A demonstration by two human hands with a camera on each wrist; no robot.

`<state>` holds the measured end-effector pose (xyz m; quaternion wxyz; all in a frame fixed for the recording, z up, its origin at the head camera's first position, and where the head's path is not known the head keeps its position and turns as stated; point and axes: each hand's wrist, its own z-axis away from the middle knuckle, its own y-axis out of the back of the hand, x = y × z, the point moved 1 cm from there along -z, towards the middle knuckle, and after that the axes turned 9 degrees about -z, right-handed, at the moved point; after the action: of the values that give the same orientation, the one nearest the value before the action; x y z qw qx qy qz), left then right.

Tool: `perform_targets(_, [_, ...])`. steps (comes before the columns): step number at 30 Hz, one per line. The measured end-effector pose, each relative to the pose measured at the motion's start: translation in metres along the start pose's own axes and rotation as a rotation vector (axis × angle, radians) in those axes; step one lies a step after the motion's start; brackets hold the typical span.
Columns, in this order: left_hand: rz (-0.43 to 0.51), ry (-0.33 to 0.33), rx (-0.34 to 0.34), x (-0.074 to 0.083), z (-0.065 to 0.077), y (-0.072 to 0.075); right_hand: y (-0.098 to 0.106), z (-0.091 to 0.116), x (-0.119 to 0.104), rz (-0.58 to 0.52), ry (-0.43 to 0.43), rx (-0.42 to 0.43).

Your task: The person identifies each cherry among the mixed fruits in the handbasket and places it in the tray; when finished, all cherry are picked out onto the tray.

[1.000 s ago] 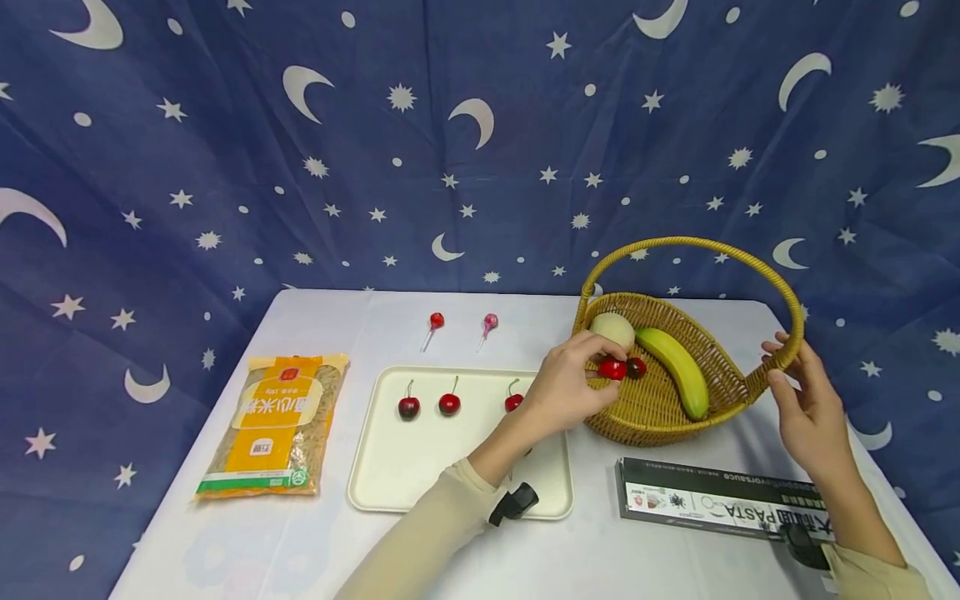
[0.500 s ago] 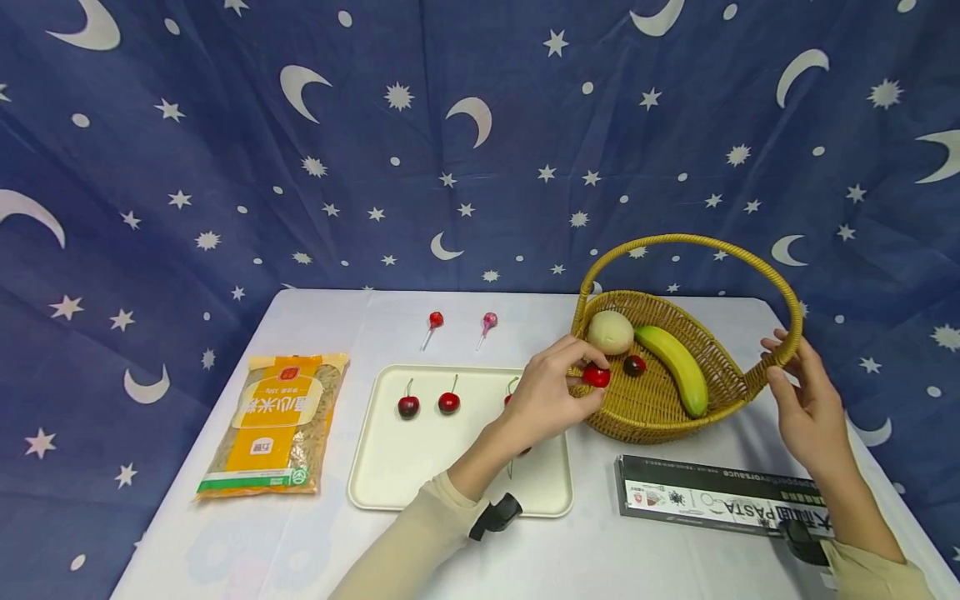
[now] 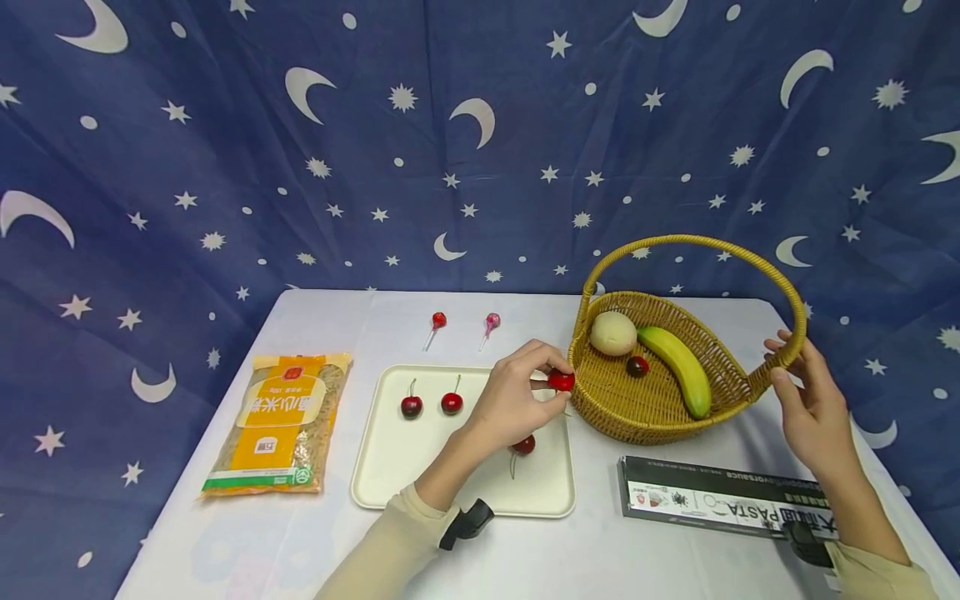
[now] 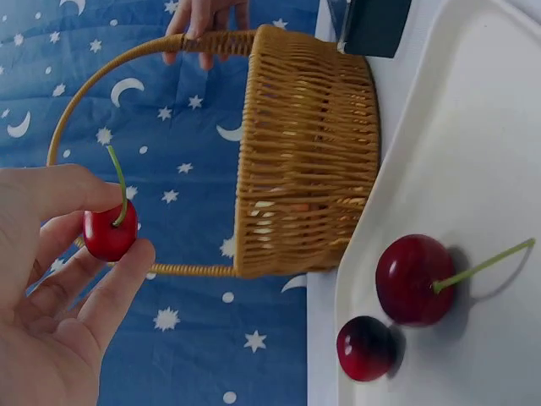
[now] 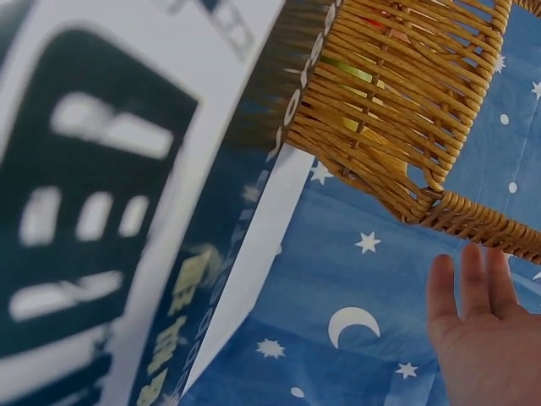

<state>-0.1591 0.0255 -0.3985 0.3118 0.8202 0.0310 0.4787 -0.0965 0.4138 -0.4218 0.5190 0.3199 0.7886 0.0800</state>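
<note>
My left hand [image 3: 517, 400] pinches a bright red cherry [image 3: 561, 381] between thumb and fingertips, just outside the basket's left rim. Its green stem points up past the thumb in the left wrist view. Below lies a cream tray [image 3: 435, 492], holding a dark cherry [image 3: 410, 407], a red cherry [image 3: 452, 403] and a cherry with its stem toward me [image 3: 523, 445]; my hand hides part of the tray. My right hand [image 3: 813, 417] holds the right end of the handle of the wicker basket [image 3: 637, 429]. Inside sit a banana [image 3: 678, 371], a pale round fruit [image 3: 612, 333] and a dark cherry [image 3: 637, 367].
A red lollipop [image 3: 438, 320] and a pink lollipop [image 3: 492, 321] lie behind the tray. To the left is a yellow bag of grain [image 3: 277, 425]. A black pasta box [image 3: 720, 497] lies before the basket, partly behind my right forearm.
My left hand has drawn back leftward from over the basket, carrying the red cherry out past its rim toward the tray. My right hand stays at the basket handle.
</note>
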Motion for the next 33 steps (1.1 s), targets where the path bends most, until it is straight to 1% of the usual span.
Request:
perform_targets(5, [0.0, 0.012, 0.034, -0.003, 0.005, 0.011, 0.0, 0.0, 0.0, -0.013, 0.012, 0.0])
perform_targets(12, [0.019, 0.041, 0.096, -0.007, 0.013, 0.022, 0.0, 0.0, 0.0, -0.02, 0.012, 0.002])
perform_targets(15, [0.025, 0.053, 0.102, -0.01, 0.018, 0.027, -0.001, -0.001, 0.0, -0.016, 0.005, 0.001])
perform_targets(18, [0.005, 0.08, 0.098, -0.013, 0.025, 0.033, -0.001, 0.0, 0.0, -0.011, 0.0, -0.001])
perform_targets(22, [-0.049, 0.12, 0.105, -0.021, 0.036, 0.042, -0.001, -0.001, -0.001, -0.01, -0.006, -0.006])
perform_targets(24, [-0.073, 0.136, 0.116, -0.025, 0.042, 0.046, -0.002, -0.001, -0.001, -0.007, -0.011, -0.007])
perform_targets(28, [-0.081, 0.172, 0.146, -0.031, 0.052, 0.053, -0.001, 0.0, 0.0, 0.001, -0.014, -0.003])
perform_targets(33, [-0.099, 0.195, 0.176, -0.037, 0.063, 0.058, -0.001, 0.0, 0.0, 0.009, -0.017, 0.0])
